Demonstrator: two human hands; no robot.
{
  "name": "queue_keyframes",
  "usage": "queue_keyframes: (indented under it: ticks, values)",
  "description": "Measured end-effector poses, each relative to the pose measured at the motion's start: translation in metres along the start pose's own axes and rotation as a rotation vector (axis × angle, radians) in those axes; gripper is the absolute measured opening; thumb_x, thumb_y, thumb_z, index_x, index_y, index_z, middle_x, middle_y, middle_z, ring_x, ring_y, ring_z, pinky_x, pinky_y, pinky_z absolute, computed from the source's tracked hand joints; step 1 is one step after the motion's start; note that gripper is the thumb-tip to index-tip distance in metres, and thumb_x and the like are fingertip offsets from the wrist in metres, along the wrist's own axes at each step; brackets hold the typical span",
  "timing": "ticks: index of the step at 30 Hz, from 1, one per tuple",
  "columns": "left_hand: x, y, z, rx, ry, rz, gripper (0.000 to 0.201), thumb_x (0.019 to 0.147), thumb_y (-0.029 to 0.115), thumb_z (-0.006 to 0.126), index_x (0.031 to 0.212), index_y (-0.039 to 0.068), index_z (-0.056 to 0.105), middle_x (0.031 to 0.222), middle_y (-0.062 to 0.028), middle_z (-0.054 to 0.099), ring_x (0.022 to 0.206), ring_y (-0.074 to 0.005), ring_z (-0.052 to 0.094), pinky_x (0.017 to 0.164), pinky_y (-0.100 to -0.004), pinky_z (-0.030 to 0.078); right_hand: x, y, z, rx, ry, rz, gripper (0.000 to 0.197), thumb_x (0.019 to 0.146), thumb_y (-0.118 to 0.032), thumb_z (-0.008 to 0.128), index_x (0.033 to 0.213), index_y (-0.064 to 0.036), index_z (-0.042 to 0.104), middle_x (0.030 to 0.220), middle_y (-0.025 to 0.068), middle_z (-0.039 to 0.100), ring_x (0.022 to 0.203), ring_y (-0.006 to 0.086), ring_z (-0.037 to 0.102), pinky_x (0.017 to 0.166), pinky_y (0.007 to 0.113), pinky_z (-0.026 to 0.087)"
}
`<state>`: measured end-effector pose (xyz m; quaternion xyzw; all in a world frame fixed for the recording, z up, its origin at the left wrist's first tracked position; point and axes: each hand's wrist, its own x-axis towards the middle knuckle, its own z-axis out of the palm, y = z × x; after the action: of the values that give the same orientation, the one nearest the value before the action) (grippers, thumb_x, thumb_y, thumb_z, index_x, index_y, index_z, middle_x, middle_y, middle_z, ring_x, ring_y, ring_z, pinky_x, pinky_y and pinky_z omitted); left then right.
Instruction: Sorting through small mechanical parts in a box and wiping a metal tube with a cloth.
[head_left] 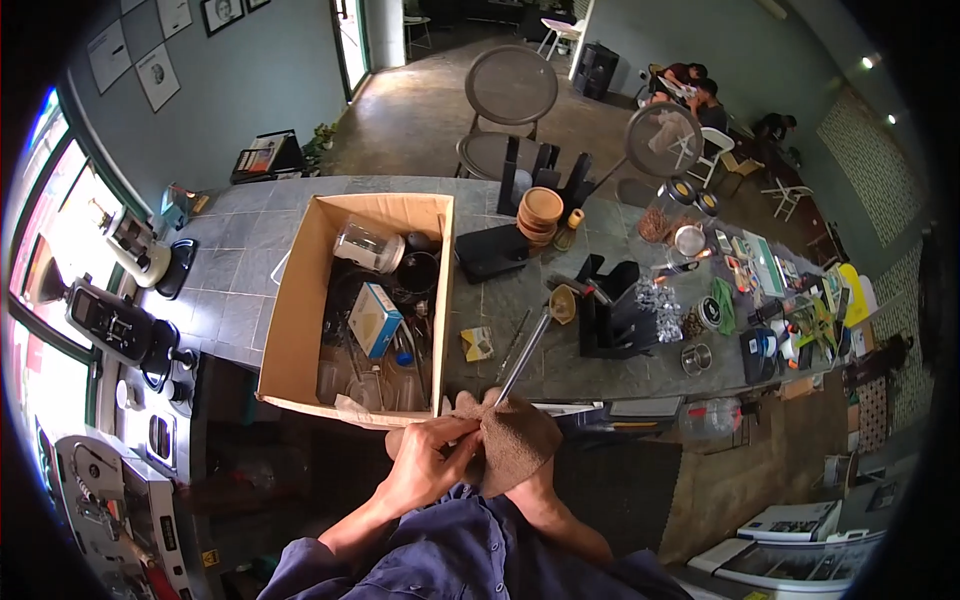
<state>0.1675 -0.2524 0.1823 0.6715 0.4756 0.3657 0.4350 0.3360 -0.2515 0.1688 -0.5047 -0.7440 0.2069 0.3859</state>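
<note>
Near the counter edge [575, 386], brown cloth [524, 440].

Primary light source: window [75, 190], left of the cardboard box [290, 320]; panes overexposed. Glare whitens the tiled countertop [222, 328] immediately left of the box. Secondary sources: spotlights [868, 63], far right. Shadow is deepest on the box's near side. Fisheye curvature bows outer edges; black vignetting encloses the view. Detail far beyond the box is soft.

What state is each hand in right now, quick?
Left hand: closed, fingers pinching the brown cloth.
Right hand: mostly hidden under the cloth; its grip cannot be told.
</note>
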Motion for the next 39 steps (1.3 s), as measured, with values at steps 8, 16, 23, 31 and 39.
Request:
queue_keyframes:
  ticks: [8, 16, 23, 31, 39]
  values:
    - [-0.003, 0.01, 0.008, 0.051, -0.044, 0.02, 0.017, 0.092, 0.001, 0.075, 0.107, -0.006, 0.077, 0.086, -0.0165, 0.075, 0.076, -0.0264, 0.074, 0.066, -0.0365, 0.058, 0.015, -0.003, -0.036, -0.14, 0.099, 0.133, 0.01, 0.091, -0.009, 0.073, 0.1, -0.0045, 0.074, 0.093, 0.0076, 0.075, 0.081, 0.0214, 0.074, 0.071, 0.034, 0.057]
    - [-0.009, 0.026, 0.01, 0.083, -0.099, 0.092, 0.016, 0.088, -0.002, 0.076, 0.104, -0.006, 0.077, 0.08, -0.0138, 0.074, 0.069, -0.026, 0.071, 0.063, -0.0362, 0.056, 0.033, 0.0, -0.075, -0.285, 0.231, 0.108, 0.015, 0.09, -0.017, 0.071, 0.102, -0.009, 0.076, 0.093, 0.0076, 0.074, 0.085, 0.0278, 0.073, 0.075, 0.037, 0.057]
    - [-0.007, 0.027, 0.009, 0.064, -0.19, 0.149, 0.012, 0.088, 0.0, 0.077, 0.099, -0.004, 0.08, 0.075, -0.01, 0.075, 0.066, -0.0211, 0.069, 0.063, -0.0323, 0.054, -0.049, 0.117, -0.018, 1.239, 0.768, 0.412, 0.045, 0.1, -0.023, 0.069, 0.139, -0.0042, 0.059, 0.123, 0.0052, 0.073, 0.114, 0.0182, 0.07, 0.097, 0.03, 0.054]
    - [0.017, 0.039, 0.053, 0.056, -0.097, 0.225, 0.015, 0.09, -0.002, 0.077, 0.104, -0.005, 0.079, 0.08, -0.0127, 0.076, 0.066, -0.0205, 0.07, 0.063, -0.0325, 0.056, 0.043, 0.003, -0.125, -0.139, 0.171, 0.042, 0.015, 0.094, -0.02, 0.073, 0.098, -0.0058, 0.069, 0.09, 0.0071, 0.073, 0.079, 0.0227, 0.072, 0.074, 0.036, 0.055]
    - [0.049, 0.053, 0.057, 0.0, -0.045, 0.018, 0.031, 0.083, 0.018, 0.09, 0.105, -0.002, 0.08, 0.085, -0.0086, 0.079, 0.076, -0.0145, 0.074, 0.065, -0.028, 0.056, -0.009, 0.064, -0.093, 0.172, -0.004, 0.379, 0.016, 0.095, -0.021, 0.066, 0.107, -0.0121, 0.069, 0.093, 0.0076, 0.07, 0.079, 0.0297, 0.071, 0.07, 0.04, 0.056]
